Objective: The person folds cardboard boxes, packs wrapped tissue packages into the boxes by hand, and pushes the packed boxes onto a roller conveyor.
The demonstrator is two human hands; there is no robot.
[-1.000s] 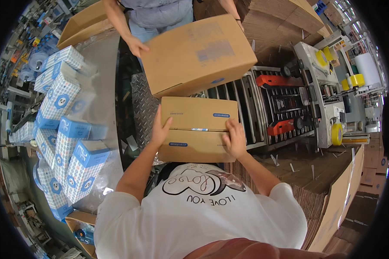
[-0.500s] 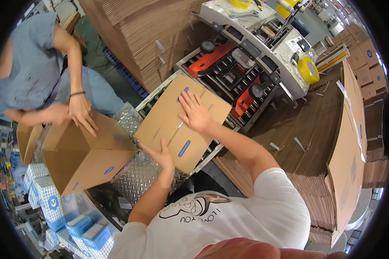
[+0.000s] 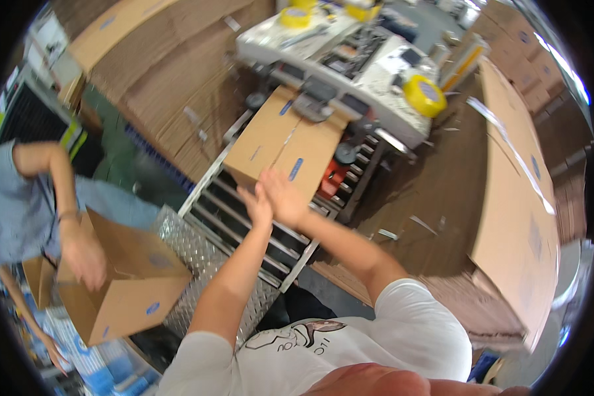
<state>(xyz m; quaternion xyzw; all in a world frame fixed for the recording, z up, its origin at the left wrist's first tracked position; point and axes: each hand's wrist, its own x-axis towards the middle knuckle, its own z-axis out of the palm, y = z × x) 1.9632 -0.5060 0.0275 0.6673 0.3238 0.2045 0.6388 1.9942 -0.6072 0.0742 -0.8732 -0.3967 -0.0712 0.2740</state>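
— Where was the closed carton (image 3: pixel 287 142)?
— At twelve o'clock on the roller conveyor (image 3: pixel 257 228), entering the taping machine (image 3: pixel 350 72).
— The hands?
— The left hand (image 3: pixel 257 204) and right hand (image 3: pixel 282 197) were open, empty, just behind it; a square, even push suited.

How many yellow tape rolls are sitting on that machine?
3 that show: one large yellow tape roll at the sealing machine's right end, and two more along its far top edge. Others may be hidden behind the machine or cut off by the picture's rim.
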